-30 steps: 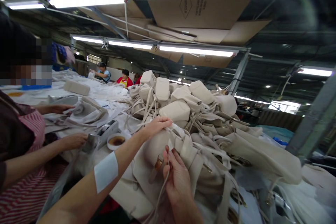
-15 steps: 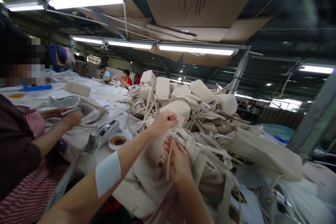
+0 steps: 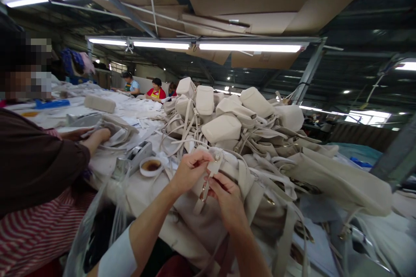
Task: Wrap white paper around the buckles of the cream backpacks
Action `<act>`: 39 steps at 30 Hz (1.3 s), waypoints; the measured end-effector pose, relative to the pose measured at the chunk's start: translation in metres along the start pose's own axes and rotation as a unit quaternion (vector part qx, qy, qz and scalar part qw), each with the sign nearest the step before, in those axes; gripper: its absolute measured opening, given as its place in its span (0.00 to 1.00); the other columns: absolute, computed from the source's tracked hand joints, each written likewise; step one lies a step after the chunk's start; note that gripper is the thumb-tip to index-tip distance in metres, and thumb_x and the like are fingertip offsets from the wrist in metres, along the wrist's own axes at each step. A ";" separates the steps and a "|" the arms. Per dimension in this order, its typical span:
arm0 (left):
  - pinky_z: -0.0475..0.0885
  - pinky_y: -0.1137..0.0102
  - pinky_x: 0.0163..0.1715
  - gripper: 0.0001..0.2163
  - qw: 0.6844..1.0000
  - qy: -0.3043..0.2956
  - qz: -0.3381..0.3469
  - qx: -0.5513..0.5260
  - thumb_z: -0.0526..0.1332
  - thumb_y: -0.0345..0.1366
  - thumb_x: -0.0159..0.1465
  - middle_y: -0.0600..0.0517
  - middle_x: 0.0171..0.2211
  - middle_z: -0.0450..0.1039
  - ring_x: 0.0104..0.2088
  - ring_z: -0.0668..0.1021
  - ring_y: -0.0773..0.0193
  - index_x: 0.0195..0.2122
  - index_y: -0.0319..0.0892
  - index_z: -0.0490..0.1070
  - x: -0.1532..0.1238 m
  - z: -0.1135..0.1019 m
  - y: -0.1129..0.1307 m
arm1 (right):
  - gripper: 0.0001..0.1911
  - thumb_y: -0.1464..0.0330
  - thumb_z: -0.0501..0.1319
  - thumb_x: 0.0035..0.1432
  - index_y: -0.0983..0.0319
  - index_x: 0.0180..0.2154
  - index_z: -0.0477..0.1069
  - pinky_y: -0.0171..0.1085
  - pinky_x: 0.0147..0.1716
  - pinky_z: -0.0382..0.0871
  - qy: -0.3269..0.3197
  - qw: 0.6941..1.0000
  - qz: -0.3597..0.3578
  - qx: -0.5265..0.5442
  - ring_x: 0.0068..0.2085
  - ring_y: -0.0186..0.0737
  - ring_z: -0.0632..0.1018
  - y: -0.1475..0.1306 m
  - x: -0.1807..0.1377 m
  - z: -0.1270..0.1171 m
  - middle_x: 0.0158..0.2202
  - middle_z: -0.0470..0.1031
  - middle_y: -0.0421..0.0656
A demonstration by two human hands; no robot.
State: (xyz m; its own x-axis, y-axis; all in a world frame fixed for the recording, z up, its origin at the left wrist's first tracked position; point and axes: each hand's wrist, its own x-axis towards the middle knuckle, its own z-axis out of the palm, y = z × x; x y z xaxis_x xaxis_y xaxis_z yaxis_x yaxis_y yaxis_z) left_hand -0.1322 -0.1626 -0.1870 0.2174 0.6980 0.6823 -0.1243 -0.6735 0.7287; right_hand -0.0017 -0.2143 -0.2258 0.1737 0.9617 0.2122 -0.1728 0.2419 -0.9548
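A beige leather bag (image 3: pixel 186 229) lies before me on the table edge, among its own straps. My left hand (image 3: pixel 191 171) is closed at the upper end of a narrow beige strap (image 3: pixel 214 166), thumb and fingertips pinched together. Just below, my right hand (image 3: pixel 227 197) pinches the same strap lower down. A gold-coloured buckle (image 3: pixel 203 191) sits on a strap beside the right fingertips, partly hidden by them. How the strap runs behind the fingers I cannot make out.
Beige bags (image 3: pixel 224 127) are heaped just beyond my hands. A white bowl of brown liquid (image 3: pixel 151 165) stands left of them, beside a metal tape dispenser (image 3: pixel 138 153). At the left, a co-worker in a brown top (image 3: pixel 42 156) handles a bag. Others sit farther back.
My left hand has come down toward the right one, and the strap now shows between them. The co-worker's arm has shifted right. My view has tilted slightly downward.
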 end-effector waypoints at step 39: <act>0.67 0.75 0.28 0.11 0.967 -0.050 -0.224 -0.107 0.69 0.38 0.46 0.56 0.23 0.68 0.26 0.69 0.71 0.25 0.38 0.72 0.044 0.012 -0.006 | 0.12 0.66 0.51 0.67 0.63 0.39 0.71 0.40 0.28 0.61 0.168 0.744 -0.002 -0.646 0.33 0.52 0.81 -0.075 -0.008 -0.004 0.30 0.79 0.52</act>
State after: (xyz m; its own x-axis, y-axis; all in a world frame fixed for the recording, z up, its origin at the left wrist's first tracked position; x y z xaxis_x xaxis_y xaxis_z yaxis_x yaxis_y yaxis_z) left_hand -0.1099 -0.1303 -0.1620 0.3871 0.8741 0.2934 -0.1916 -0.2350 0.9529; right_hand 0.0136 -0.2409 -0.1562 0.4425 0.8222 0.3581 0.8674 -0.2912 -0.4034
